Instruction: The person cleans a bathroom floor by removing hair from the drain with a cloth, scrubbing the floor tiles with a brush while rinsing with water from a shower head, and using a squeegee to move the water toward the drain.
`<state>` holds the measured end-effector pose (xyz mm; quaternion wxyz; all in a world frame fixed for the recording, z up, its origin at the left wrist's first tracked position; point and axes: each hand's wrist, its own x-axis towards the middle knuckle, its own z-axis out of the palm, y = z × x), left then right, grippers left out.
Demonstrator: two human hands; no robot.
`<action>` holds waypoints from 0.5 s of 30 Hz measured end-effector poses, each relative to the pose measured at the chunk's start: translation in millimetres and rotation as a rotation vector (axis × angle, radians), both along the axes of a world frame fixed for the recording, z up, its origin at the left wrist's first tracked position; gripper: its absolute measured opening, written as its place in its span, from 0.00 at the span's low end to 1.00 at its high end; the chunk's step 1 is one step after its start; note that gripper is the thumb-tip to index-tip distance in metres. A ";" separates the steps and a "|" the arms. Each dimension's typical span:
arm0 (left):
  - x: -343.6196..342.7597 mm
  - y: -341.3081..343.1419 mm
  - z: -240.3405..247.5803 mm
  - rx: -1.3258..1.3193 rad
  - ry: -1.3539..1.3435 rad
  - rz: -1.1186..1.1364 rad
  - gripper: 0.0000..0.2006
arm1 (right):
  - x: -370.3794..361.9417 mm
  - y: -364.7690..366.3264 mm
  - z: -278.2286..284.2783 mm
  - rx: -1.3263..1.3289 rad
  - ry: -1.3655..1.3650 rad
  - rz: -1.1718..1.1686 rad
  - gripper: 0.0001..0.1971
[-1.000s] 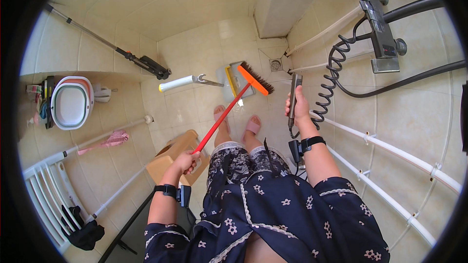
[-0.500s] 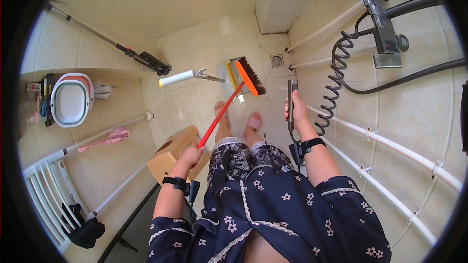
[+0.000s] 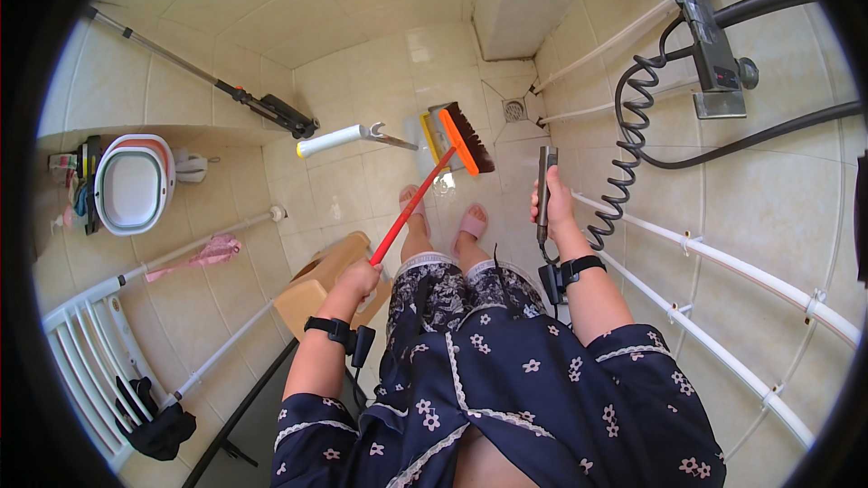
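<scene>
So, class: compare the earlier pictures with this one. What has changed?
The broom has turned and its head shifted slightly left, the bristles now facing more to the right. The left hand has moved forward and right; the right hand has drawn back slightly with the sprayer. Both hands kept their grip. The dustpan and stool stayed put.

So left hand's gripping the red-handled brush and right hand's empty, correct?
Not quite: the right hand isn't empty. The head view shows it holding a dark handset. The left hand is gripping the red-handled brush, as you said.
</scene>
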<state>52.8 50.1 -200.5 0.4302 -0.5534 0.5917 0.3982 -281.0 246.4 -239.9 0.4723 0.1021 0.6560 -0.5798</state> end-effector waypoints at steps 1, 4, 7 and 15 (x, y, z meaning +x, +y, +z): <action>-2.0 1.3 3.2 -0.001 0.005 -0.014 0.19 | 1.3 -0.8 -0.4 -0.006 -0.024 -0.030 0.30; -3.7 5.0 11.1 -0.046 0.004 -0.018 0.20 | 1.0 1.9 -1.9 0.002 -0.051 -0.073 0.29; -6.4 0.7 34.2 -0.084 0.088 -0.098 0.20 | -4.1 -1.7 9.4 -0.025 -0.036 -0.075 0.29; -1.1 -1.6 89.3 -0.414 0.108 -0.510 0.14 | -38.3 -12.7 40.8 -0.140 0.023 -0.110 0.28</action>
